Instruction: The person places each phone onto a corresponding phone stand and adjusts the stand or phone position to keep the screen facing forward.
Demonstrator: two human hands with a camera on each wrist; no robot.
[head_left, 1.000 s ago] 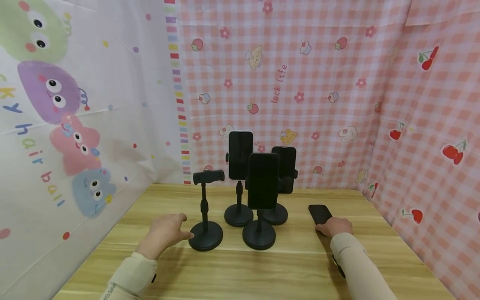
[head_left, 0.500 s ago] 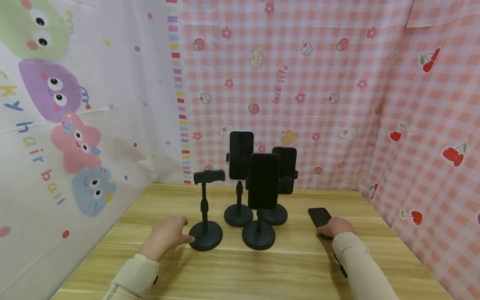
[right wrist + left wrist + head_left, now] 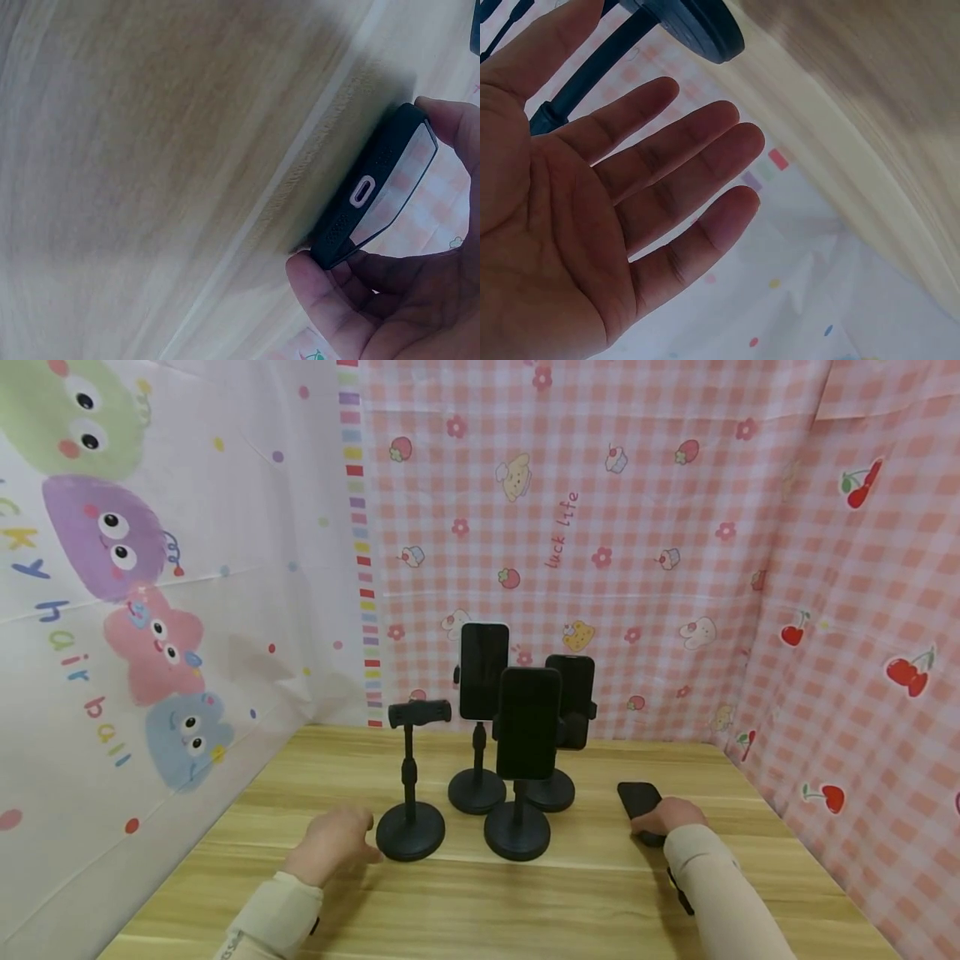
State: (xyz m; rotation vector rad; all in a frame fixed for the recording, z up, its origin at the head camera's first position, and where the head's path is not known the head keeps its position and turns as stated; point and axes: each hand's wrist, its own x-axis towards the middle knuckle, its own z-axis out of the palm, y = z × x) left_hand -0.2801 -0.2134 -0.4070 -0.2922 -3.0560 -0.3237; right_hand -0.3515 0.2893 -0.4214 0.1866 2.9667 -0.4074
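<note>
My right hand (image 3: 675, 817) holds a smartphone (image 3: 639, 797) in a black case at the right of the table, thumb on one long side and fingers on the other. In the right wrist view, the phone's (image 3: 361, 192) charging-port end faces the camera, close over the wood, and its glossy screen faces up. My left hand (image 3: 332, 843) is beside the round base of a black phone stand (image 3: 410, 832) whose clamp is bare. Seen in the left wrist view, the fingers of the left hand (image 3: 592, 202) are spread and relaxed, with nothing in the palm.
Three more black stands carry upright phones: a front one (image 3: 528, 723), a white-edged one (image 3: 483, 672) behind it and another (image 3: 576, 702) at the back right. Patterned cloth (image 3: 600, 485) encloses the wooden table (image 3: 465, 910) at the back and both sides.
The phone and my right hand have shifted slightly toward me. My left hand has drawn a little nearer to me, its thumb moving off the stand's base. The stands have stayed in place.
</note>
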